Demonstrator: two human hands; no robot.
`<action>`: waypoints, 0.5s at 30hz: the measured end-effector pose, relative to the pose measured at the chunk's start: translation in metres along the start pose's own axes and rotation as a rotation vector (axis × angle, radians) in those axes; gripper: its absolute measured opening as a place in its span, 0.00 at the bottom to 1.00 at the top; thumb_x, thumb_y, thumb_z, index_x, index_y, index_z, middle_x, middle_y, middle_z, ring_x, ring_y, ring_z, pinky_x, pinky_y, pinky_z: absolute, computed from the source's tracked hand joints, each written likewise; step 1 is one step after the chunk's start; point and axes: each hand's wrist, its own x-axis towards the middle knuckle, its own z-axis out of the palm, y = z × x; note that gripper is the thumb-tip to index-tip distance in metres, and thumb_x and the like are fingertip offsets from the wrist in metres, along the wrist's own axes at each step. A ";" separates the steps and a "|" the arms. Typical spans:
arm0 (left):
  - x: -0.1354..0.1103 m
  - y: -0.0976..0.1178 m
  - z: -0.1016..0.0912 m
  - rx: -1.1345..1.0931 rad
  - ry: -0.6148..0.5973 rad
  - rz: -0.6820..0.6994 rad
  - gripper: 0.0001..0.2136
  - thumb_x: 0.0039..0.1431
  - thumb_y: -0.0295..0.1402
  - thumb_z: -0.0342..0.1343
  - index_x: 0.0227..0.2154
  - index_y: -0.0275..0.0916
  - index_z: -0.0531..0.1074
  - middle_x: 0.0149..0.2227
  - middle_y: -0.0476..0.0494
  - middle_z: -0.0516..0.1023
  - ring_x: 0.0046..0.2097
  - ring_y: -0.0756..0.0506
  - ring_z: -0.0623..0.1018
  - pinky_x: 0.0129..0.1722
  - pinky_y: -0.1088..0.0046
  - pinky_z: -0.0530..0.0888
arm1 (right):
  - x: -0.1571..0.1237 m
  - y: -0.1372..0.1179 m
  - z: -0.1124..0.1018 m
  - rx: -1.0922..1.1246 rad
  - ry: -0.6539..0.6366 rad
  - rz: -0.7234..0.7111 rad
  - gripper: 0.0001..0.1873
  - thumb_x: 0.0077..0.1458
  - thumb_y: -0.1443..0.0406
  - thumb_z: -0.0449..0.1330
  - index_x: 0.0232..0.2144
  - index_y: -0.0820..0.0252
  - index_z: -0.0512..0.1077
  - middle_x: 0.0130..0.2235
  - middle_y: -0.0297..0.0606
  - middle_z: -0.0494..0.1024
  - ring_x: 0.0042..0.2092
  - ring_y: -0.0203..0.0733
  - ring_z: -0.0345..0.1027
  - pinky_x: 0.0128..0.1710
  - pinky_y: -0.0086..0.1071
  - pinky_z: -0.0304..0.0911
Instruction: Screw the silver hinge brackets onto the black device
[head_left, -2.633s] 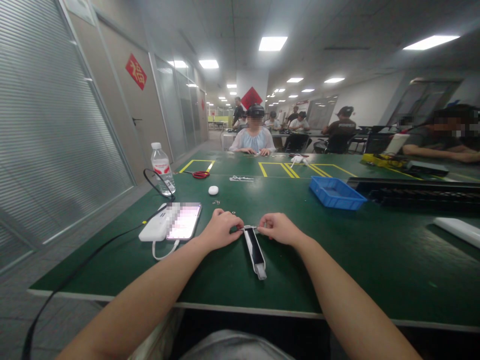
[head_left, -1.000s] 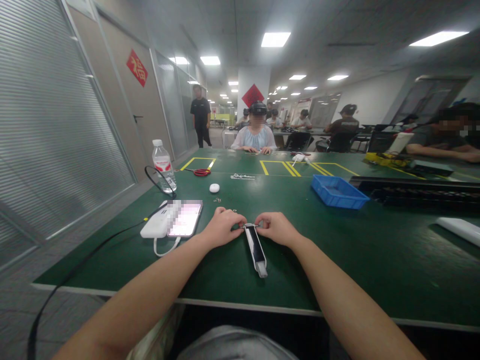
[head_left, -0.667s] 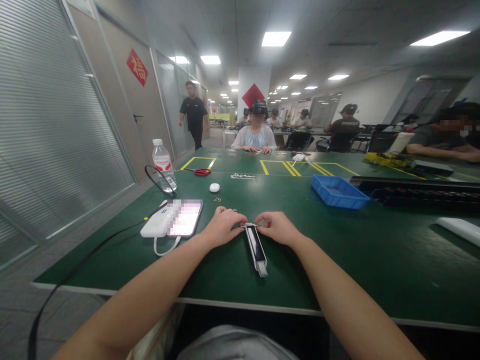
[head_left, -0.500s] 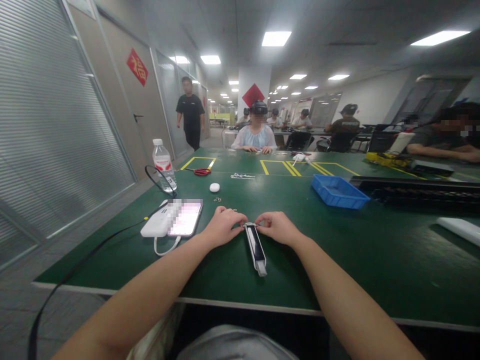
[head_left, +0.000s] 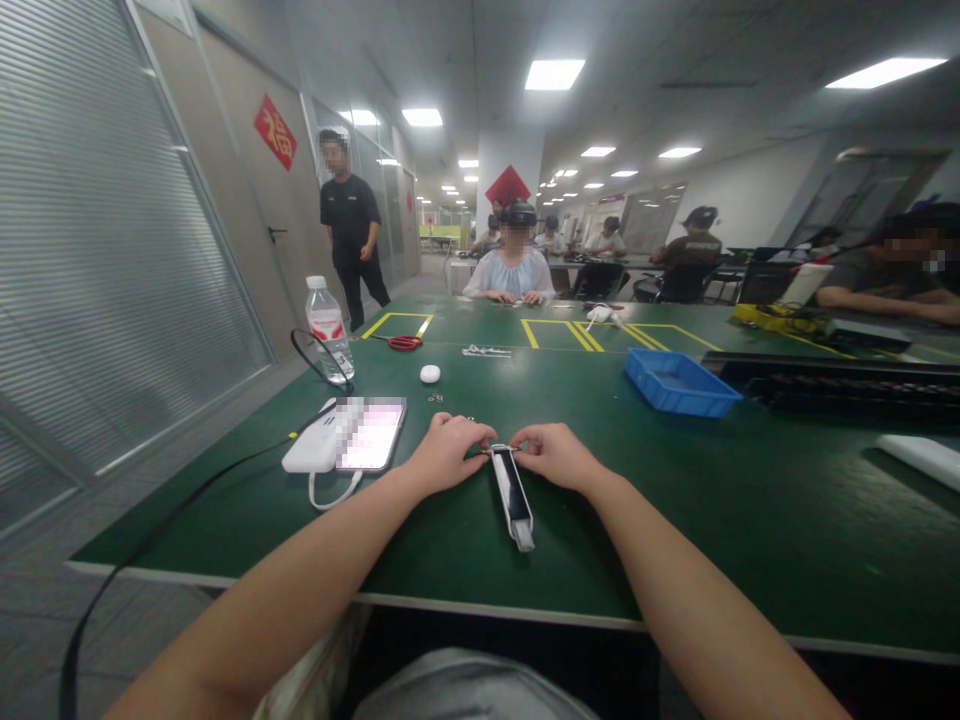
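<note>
A slim white device [head_left: 511, 492] with a long black panel lies on the green table, its narrow white end towards me. My left hand [head_left: 450, 452] is closed in a pinch at the left of its far end. Mirroring it on the right, my right hand [head_left: 556, 456] also pinches, thumb and forefinger together. Thin metallic bits show by the fingertips of both hands, too small to name. A few tiny rings [head_left: 436, 398] lie beyond my left hand, near a small white rounded case [head_left: 430, 374].
Left of my arms are a phone [head_left: 379, 436], a white power bank [head_left: 311, 445] with cables, and a water bottle [head_left: 328, 330]. Red-handled scissors [head_left: 405, 342] lie further back. A blue tray [head_left: 679, 382] sits at right. A person [head_left: 514, 270] sits across the table [head_left: 720, 520].
Both hands and the white device stay almost where they were. In the background, the walking person in black has moved left and closer.
</note>
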 end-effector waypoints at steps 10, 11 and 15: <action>-0.003 -0.007 -0.006 -0.050 0.009 -0.057 0.24 0.47 0.28 0.52 0.51 0.44 0.63 0.46 0.46 0.73 0.49 0.41 0.70 0.49 0.61 0.58 | 0.001 0.000 0.000 0.002 -0.026 0.035 0.12 0.48 0.64 0.58 0.35 0.61 0.76 0.21 0.32 0.73 0.23 0.32 0.62 0.24 0.26 0.54; -0.003 -0.009 -0.006 -0.049 0.018 -0.076 0.25 0.47 0.26 0.51 0.51 0.43 0.62 0.46 0.46 0.74 0.49 0.41 0.70 0.49 0.61 0.58 | 0.001 0.000 0.000 0.000 -0.025 0.033 0.12 0.47 0.64 0.58 0.35 0.61 0.76 0.21 0.32 0.73 0.23 0.33 0.62 0.25 0.26 0.54; -0.001 -0.015 -0.003 -0.006 0.068 -0.171 0.23 0.48 0.23 0.47 0.49 0.43 0.64 0.43 0.46 0.76 0.47 0.43 0.72 0.48 0.60 0.59 | 0.001 -0.001 -0.001 -0.011 -0.026 0.031 0.13 0.47 0.65 0.58 0.36 0.61 0.76 0.22 0.33 0.74 0.23 0.33 0.62 0.25 0.26 0.56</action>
